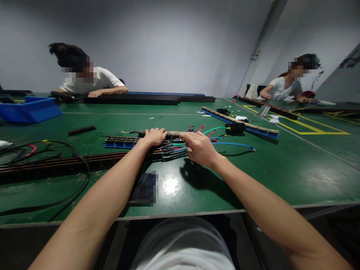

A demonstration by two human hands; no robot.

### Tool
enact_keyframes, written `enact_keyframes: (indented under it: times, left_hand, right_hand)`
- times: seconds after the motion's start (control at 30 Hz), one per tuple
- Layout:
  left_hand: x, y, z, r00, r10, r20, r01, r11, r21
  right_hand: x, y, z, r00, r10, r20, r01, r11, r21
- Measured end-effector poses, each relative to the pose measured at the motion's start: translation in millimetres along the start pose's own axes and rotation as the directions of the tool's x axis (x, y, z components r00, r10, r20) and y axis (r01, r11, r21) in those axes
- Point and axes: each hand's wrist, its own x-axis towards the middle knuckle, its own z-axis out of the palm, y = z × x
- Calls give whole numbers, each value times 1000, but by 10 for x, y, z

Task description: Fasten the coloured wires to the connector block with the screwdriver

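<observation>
My left hand [154, 137] lies over a narrow rail with copper-coloured strips [176, 132], its fingers bent down around it. Just to its right, my right hand [201, 147] is closed in a pinch above a bundle of wires; what sits between the fingertips is too small to make out. Grey-sleeved wires [173, 153] run from the end of a long black rail with copper strips [112, 157] toward that hand. Beyond it a blue cable [236, 144] and a green wire [215, 129] stick out to the right. A blue-based rail piece [120, 142] lies left of my left hand.
Another blue-based rail [261, 132] lies at an angle behind, with a black connector [235, 128]. A dark flat object [143, 189] is near the front edge. Black cable [84, 168] loops at left, before a blue bin [33, 108]. Two people work across the table.
</observation>
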Motion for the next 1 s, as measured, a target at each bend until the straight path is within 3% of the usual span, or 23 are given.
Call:
enact_keyframes:
  times: [0.23, 0.43, 0.57, 0.67, 0.73, 0.83, 1.0]
  left_hand:
    - [45, -42, 40, 1000, 15, -4, -15, 1000, -12]
    - [50, -47, 58, 1000, 15, -9, -15, 1000, -5]
    - [24, -36, 38, 1000, 18, -11, -18, 1000, 2]
    - [9, -24, 23, 1000, 13, -6, -13, 1000, 8]
    - [2, -16, 15, 1000, 10, -4, -10, 1000, 13]
    - [-5, -7, 5, 1000, 8, 4, -8, 1000, 18]
    - [7, -16, 13, 1000, 16, -4, -16, 1000, 6]
  right_hand:
    - [-26, -12, -48, 948, 160, -277, -156, 987, 33]
    - [-1, -58, -83, 949, 258, -183, -267, 964, -24]
    - [9, -105, -126, 981, 142, -129, -143, 990, 6]
    - [-2, -182, -138, 981, -28, -194, 52, 991, 122]
    - [-6, -264, -133, 958, -42, -285, 115, 962, 247]
    - [6, -380, -108, 929, 97, -356, 77, 893, 444]
    - [30, -377, -5, 897, 307, -318, -31, 761, 648]
